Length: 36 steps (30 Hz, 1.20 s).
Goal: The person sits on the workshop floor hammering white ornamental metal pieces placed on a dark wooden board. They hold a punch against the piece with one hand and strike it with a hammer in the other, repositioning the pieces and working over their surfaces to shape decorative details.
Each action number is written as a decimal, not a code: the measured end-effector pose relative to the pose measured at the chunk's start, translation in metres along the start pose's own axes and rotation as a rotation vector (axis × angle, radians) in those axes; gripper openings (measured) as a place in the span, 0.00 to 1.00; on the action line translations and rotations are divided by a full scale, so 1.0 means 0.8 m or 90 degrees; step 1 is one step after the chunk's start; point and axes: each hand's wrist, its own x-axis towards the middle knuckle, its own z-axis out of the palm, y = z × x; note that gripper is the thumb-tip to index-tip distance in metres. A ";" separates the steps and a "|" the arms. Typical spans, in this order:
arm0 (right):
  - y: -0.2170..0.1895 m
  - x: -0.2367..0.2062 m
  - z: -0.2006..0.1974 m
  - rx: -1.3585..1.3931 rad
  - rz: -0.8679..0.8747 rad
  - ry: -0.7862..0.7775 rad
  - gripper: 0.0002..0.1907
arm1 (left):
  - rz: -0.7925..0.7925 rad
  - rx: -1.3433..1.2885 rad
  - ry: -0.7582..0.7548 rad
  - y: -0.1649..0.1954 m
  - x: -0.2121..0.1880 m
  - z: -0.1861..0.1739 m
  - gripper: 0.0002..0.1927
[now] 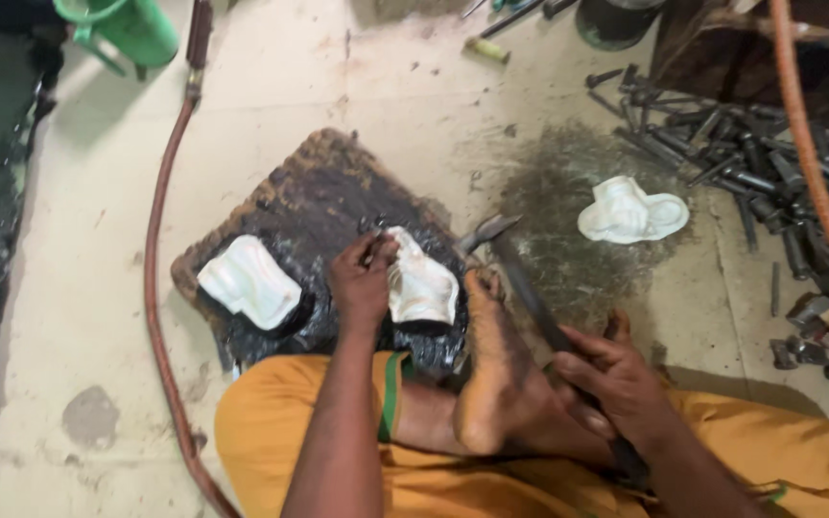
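Observation:
My left hand (pixel 362 283) pinches a small dark tool against the upper left edge of a white embossed metal piece (pixel 421 280) lying on a black pitch-covered block (pixel 309 230). A hammer (pixel 520 278) is gripped by its handle in my right hand (pixel 611 379), its head raised just right of that piece. My bare foot (pixel 491 374) rests against the block's near edge. A second white embossed piece (pixel 248 281) lies on the block's left side. A third white piece (pixel 631 213) lies on the floor to the right.
A pile of dark metal punches and rods (pixel 750 153) covers the floor at right. A reddish hose (pixel 160 288) runs down the left side, an orange hose (pixel 808 153) at right. A green container (pixel 131 29) stands at top left. My orange-clothed legs fill the bottom.

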 end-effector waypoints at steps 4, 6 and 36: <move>-0.039 -0.048 -0.031 0.292 -0.363 -0.303 0.28 | 0.004 0.045 0.014 -0.003 -0.001 0.003 0.01; -0.064 -0.059 -0.039 0.322 -0.419 -0.382 0.27 | 0.030 0.059 0.022 -0.003 -0.002 0.004 0.00; -0.036 0.054 0.056 -0.766 -0.550 0.050 0.33 | 0.302 0.409 0.014 0.014 -0.022 0.021 0.09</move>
